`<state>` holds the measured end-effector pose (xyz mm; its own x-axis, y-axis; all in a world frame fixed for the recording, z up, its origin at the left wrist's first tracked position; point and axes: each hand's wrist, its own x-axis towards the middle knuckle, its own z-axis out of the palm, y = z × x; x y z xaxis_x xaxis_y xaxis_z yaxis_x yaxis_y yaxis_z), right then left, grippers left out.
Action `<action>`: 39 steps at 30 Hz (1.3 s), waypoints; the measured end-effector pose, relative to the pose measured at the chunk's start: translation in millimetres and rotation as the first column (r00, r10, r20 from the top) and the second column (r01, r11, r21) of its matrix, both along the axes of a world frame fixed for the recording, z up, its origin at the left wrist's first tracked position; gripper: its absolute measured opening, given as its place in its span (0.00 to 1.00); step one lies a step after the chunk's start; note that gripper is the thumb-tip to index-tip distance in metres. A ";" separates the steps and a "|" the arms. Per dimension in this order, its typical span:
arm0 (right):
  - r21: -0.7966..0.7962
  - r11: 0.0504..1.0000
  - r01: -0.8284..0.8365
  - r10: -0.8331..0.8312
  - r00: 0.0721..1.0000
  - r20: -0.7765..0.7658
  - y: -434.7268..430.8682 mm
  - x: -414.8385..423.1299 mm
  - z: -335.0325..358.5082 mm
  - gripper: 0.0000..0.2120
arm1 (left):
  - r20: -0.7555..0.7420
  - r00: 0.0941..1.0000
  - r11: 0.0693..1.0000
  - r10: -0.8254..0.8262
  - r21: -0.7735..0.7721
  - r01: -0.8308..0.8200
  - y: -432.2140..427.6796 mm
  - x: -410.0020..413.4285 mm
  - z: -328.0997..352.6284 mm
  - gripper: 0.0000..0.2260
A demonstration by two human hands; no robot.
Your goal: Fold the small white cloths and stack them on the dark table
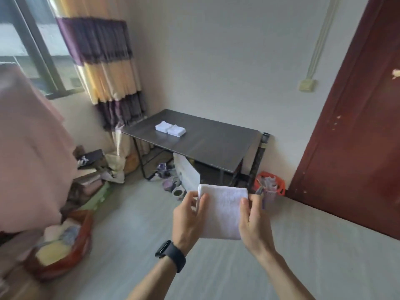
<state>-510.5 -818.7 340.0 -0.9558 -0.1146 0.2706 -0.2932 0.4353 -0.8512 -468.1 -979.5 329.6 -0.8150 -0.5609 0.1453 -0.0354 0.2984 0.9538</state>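
Gripping opposite edges, the left hand (187, 219) and right hand (255, 221) hold a folded, fuzzy white terry cloth (223, 211) between them, the dark rectangular table (207, 144) well beyond.

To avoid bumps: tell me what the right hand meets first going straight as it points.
Apart from the white cloth it pinches, the right hand probably meets the dark table; depth unclear.

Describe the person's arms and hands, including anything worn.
Both forearms are bare, no sleeves in view. The left hand and right hand have no gloves or rings. A black watch with a dark rectangular face sits on the left wrist.
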 end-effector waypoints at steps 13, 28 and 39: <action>-0.025 0.968 -0.250 0.251 0.967 0.044 -315.9 -220.6 -8.5 0.09 | 0.016 0.970 0.970 0.241 0.038 -0.241 -296.7 -178.6 -0.2 0.09; 0.010 0.981 -0.195 0.191 0.969 0.158 -600.5 -478.5 -55.7 0.09 | 0.192 0.960 0.979 0.204 -0.023 -0.203 -592.4 -449.4 -53.7 0.11; 0.039 0.999 0.016 -0.027 0.958 0.285 -730.5 -653.0 -84.4 0.11 | 0.316 0.949 0.999 0.002 -0.041 0.012 -735.0 -661.5 -75.2 0.14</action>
<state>-1163.5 -1549.2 255.6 -0.9951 -0.0977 -0.0177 -0.0305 0.4707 -0.8818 -1129.6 -1714.5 254.4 -0.8257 -0.5557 -0.0971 -0.3313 0.3384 0.8808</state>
